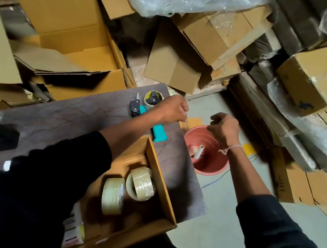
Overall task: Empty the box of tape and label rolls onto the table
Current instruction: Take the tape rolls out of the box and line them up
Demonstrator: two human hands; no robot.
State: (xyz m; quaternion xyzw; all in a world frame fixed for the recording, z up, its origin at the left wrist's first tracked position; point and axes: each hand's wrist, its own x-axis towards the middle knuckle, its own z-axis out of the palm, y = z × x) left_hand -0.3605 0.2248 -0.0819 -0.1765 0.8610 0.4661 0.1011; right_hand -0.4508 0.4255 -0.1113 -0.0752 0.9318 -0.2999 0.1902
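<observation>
Open brown cardboard box [158, 182] on the dark worktop [69, 114] holds two clear tape rolls [125, 188]. Left hand [172, 109] and right hand [223, 128], fingers curled, apparently pinch thin film over the red bin [206, 148]; clinging film could delay emptying.

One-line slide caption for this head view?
Two tape rolls remain in the open box on the table; both hands, left hand and right hand, reach above a red bucket.

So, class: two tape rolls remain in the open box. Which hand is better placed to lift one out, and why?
Probably the left hand: its forearm already crosses the box above the tape rolls. The right hand hangs off the table, over the red tub.
</observation>
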